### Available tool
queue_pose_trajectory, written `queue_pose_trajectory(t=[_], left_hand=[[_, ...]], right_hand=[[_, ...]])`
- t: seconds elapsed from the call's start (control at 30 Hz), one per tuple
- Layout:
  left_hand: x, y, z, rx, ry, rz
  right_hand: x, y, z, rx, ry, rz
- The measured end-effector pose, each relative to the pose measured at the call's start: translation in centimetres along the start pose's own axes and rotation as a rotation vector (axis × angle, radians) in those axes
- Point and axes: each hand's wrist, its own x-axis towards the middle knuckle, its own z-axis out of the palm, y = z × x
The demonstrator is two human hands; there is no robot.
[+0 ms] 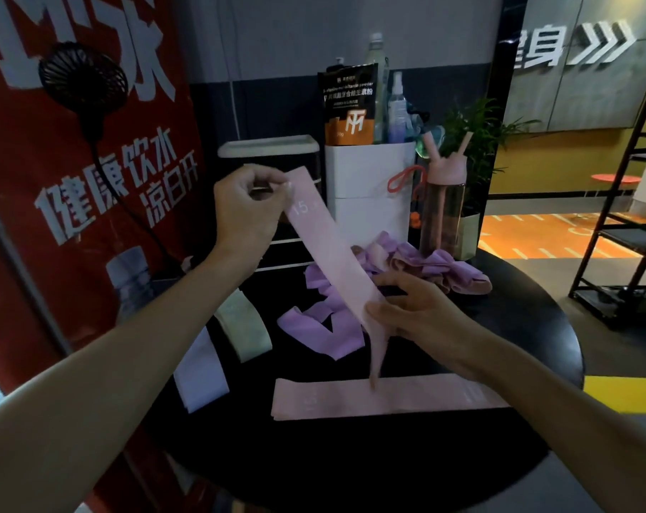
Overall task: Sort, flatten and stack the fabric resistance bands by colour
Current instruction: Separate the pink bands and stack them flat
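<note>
1. Pink fabric band [332,253]: held up slanting over the round black table [351,457], with its upper end far and left and its lower end hanging loose towards the near side.
2. Left hand [247,205]: the fingers are curled and pinch the band's upper end.
3. Right hand [418,316]: the thumb lies across the front of the band's lower part with the fingers behind it, a light pinch; the tail of the band hangs below this grip.
4. Already laid out: a flat pink band [388,398] at the near edge, and a green band [243,327] and a pale band [199,372] on the left.
5. Unsorted: a crumpled heap of purple bands [325,323] in the middle and far right of the table.
6. Step in hand, as judged: pulling the raised band straight to flatten it.
7. Next move, as judged: lower it onto the flat pink band, match the edges, then let go at both ends.
</note>
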Motion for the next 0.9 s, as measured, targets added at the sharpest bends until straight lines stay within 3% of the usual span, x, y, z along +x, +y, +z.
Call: queue_pose_trajectory(t=[0.23, 0.47, 0.6, 0.73, 0.9], left_hand=[[-4.2, -2.8, -2.2, -0.015, 0.193, -0.133], [-10.9, -3.4, -2.8, 0.056, 0.289, -0.226], [-14.6, -3.3, -2.8, 0.155, 0.262, -0.215], [-17.8, -3.6, -3.1, 0.251, 0.169, -0.171], [-20.1, -4.3, -3.8, 0.403, 0.023, -0.185]], right_hand=[[-3.6, 0.9, -4.2, -0.185, -0.039, 0.102], [-6.6, 2.7, -8.3, -0.219, 0.062, 0.162], [-7.4, 4.1, -8.2, -0.097, 0.275, 0.104], [-7.5, 6.3, -7.7, -0.309, 0.520, -0.068], [-7.8, 9.0, -7.2, -0.564, 0.573, -0.180]])
